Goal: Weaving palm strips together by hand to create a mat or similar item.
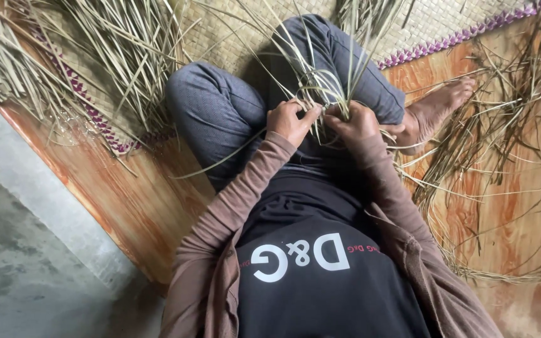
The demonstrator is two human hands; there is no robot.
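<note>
Wood-pattern floor sheet point(508, 213) under me, w/ a woven mat point(220, 31) ahead that has a purple zigzag border; grey concrete floor point(26, 250) off to my left. I sit cross-legged in grey trousers, one bare foot point(436, 109) out to the right on the sheet. Both hands meet over my lap, just beside each other. Left hand point(289, 122): fingers curled tight round the base of a bunch of dry grass strips point(324, 81), thumb pressing across. Right hand point(358, 122): fingers clenched on the same bunch, touching it from the other side. Strips fan up & outward from my grip, over my knees. More loose strips point(502, 125) lie scattered on the sheet at right, some curved in a long loop; another heap point(95, 50) is spread on the mat at upper left.
</note>
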